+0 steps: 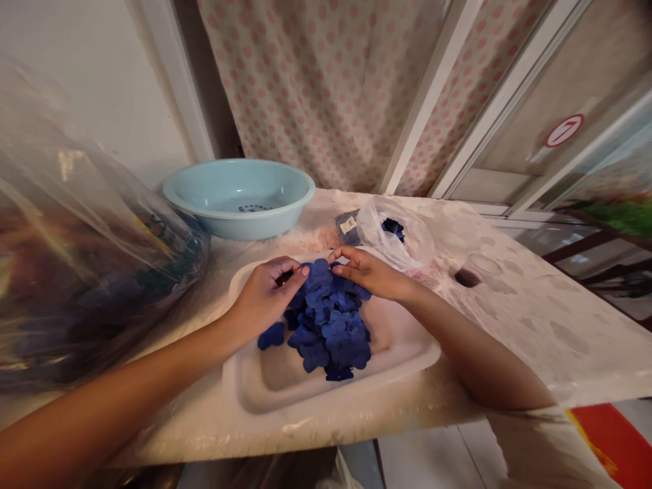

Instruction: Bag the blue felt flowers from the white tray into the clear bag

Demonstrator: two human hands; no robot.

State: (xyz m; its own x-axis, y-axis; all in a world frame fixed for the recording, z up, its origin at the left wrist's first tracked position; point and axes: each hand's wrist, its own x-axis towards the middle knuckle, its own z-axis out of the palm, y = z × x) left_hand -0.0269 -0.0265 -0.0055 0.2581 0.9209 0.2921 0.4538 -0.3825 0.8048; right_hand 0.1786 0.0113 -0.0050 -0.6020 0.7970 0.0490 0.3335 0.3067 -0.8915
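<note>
A white tray [407, 363] holds a heap of dark blue flower-shaped fabric-like petals [336, 333]. At the far side of the heap, one blue petal piece [319, 272] is held up between my two hands. My left hand [269, 288] pinches its left edge with thumb and forefinger. On the other side, the thumb and forefinger of my right hand [369, 273] close on its right edge. A single loose petal [271, 336] lies apart at the left of the heap, below my left hand.
A light blue basin [239, 221] stands behind the tray at the left. Beyond my right hand lies an opened clear plastic bag [374, 227] with more blue pieces. A small cup of dark liquid [476, 272] stands at right. A large filled plastic bag [92, 272] crowds the left side.
</note>
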